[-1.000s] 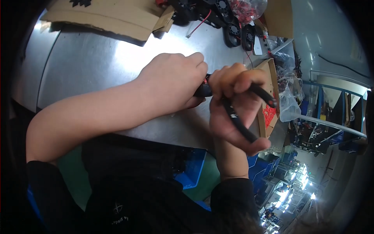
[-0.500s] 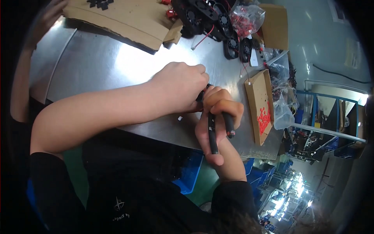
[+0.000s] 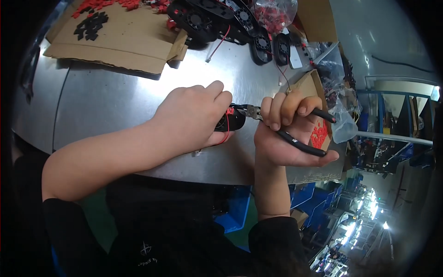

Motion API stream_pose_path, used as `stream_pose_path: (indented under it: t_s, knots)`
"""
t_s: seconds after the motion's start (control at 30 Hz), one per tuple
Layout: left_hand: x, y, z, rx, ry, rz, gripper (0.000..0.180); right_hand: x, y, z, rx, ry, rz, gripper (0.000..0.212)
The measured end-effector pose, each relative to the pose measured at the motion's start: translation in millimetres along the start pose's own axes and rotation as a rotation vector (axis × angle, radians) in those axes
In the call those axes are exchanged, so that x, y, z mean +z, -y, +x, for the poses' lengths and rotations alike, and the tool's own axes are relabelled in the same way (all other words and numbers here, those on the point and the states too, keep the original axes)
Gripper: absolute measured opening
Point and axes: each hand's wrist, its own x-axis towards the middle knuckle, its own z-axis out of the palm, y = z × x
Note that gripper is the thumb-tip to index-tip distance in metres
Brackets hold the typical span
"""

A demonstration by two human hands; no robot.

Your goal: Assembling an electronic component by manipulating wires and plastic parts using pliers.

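A small black fan housing (image 3: 238,121) with a red wire sits in my left hand (image 3: 191,111), whose fingers are closed around it and hide most of it. At its upper edge shows a small red piece (image 3: 230,111). My right hand (image 3: 288,127) is wrapped round a pair of pliers (image 3: 253,112) with black handles spread apart. The metal head of the pliers points left and meets the housing near the red piece. Whether the jaws grip anything is too small to tell.
Several similar black fan housings (image 3: 196,19) lie at the back. A flattened cardboard tray (image 3: 124,48) at far left bears red and black pieces. A cardboard box (image 3: 308,84) with red bits stands behind my right hand, beside clear plastic bags (image 3: 344,122). The metal table's (image 3: 184,171) front edge is close.
My right hand has turned, so the plier handles point right instead of toward me, and the plier head shows. The fan housing has come into clearer view. The other person's arm at left has left view.
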Motion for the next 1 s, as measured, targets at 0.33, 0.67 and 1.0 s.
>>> stream_pose_path:
  t_s: [0.33, 0.67, 1.0]
  knots:
    - [3, -2, -4, -0.075, -0.027, -0.034, 0.048, -3, -6, -3, -0.024, 0.039, -0.025, 0.084]
    - [2, -3, -3, 0.034, -0.113, 0.225, 0.050, 0, -16, -4, 0.062, -0.253, 0.112, 0.085]
    - [5, -6, -2, 0.061, -0.117, 0.282, 0.050, -5, -20, -12, 0.018, -0.152, 0.029, 0.089]
